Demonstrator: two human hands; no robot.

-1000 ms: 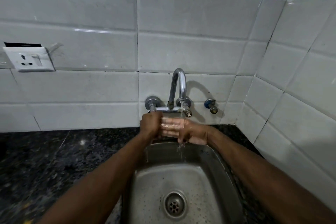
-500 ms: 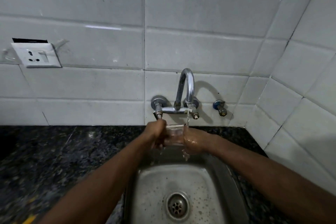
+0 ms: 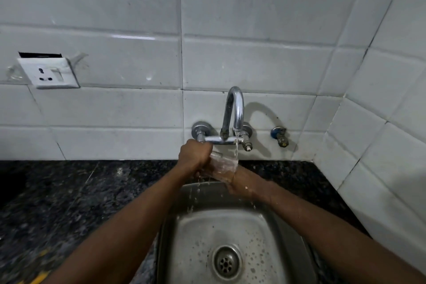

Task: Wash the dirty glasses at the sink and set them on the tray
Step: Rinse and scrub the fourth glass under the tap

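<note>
A: Where is the glass (image 3: 224, 165) held?
B: Under the tap (image 3: 235, 110) stream, over the sink (image 3: 207, 196) back edge, laid sideways between the 2 hands.
A: And the grips?
B: Its left end is clasped by the left hand (image 3: 196, 157). The right hand (image 3: 239, 185) is placed beneath; its fingers cannot be told. Open room is left toward the person.
</note>
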